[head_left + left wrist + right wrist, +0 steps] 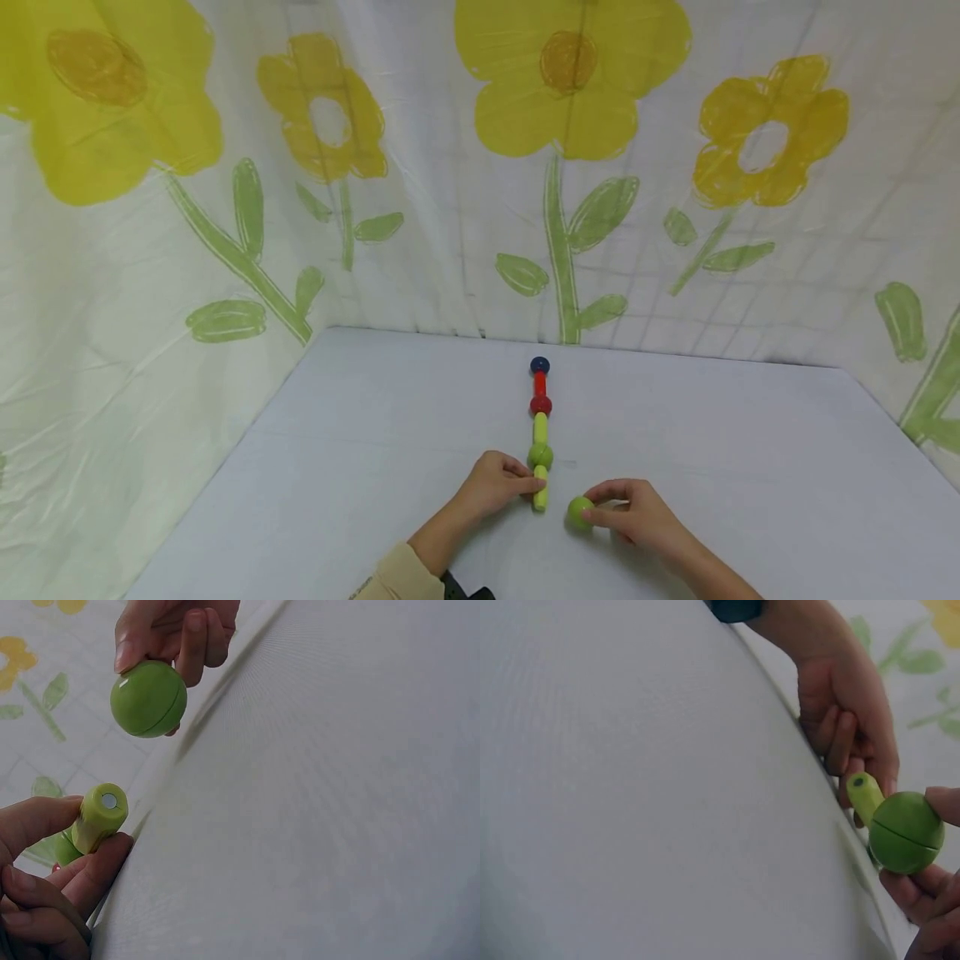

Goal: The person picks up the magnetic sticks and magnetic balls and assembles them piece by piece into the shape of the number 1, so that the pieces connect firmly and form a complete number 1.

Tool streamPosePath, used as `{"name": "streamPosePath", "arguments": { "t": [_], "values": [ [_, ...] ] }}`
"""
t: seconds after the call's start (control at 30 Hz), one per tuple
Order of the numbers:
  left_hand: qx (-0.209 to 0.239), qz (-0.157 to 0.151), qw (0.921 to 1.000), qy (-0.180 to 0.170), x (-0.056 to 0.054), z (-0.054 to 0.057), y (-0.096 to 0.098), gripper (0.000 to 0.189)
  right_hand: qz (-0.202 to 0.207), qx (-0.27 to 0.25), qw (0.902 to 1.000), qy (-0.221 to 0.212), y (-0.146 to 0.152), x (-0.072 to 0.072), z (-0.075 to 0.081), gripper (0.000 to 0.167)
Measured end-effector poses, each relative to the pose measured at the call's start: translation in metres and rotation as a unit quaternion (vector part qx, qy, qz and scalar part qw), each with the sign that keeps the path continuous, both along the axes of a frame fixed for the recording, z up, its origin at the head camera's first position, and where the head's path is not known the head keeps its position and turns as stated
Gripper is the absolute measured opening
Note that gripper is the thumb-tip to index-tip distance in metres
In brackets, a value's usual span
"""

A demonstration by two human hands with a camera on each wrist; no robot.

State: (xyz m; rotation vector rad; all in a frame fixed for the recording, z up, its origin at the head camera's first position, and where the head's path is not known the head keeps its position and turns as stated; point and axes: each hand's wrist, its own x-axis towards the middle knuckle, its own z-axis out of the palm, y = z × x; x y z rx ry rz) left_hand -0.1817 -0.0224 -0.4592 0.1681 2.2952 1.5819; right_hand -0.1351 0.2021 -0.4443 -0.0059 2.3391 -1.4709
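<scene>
A line of toy rods and balls runs down the white table in the head view: a dark blue ball (pixel 540 366), a red rod (pixel 540 385), a red ball (pixel 541 405), a yellow-green rod (pixel 540 427), a green ball (pixel 540 455) and a nearer yellow-green rod (pixel 540 498). My left hand (pixel 495 483) pinches that nearest rod, whose free end shows a round silvery disc in the left wrist view. To its right, my right hand (pixel 637 515) holds a loose green ball (pixel 148 699) between thumb and fingers, apart from the rod's end. A seam circles this ball.
The white tabletop (pixel 360 400) spreads out on both sides of the line. Behind it and on the left hangs a white sheet (pixel 435 208) printed with yellow flowers. A dark band (pixel 735 609) sits on the left wrist.
</scene>
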Motion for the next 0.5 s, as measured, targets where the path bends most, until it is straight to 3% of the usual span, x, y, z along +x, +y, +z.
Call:
{"name": "streamPosePath", "arguments": {
  "t": [0.27, 0.5],
  "values": [
    [0.008, -0.003, 0.9999, 0.012, 0.001, 0.002, -0.001, 0.024, 0.048, -0.019, 0.9987, 0.007, -0.013, 0.004, -0.004, 0.040],
    [0.006, -0.003, 1.0000, 0.007, 0.000, 0.002, -0.001, 0.024, 0.051, -0.016, 0.9984, -0.018, -0.022, 0.007, -0.001, 0.042]
  ]
}}
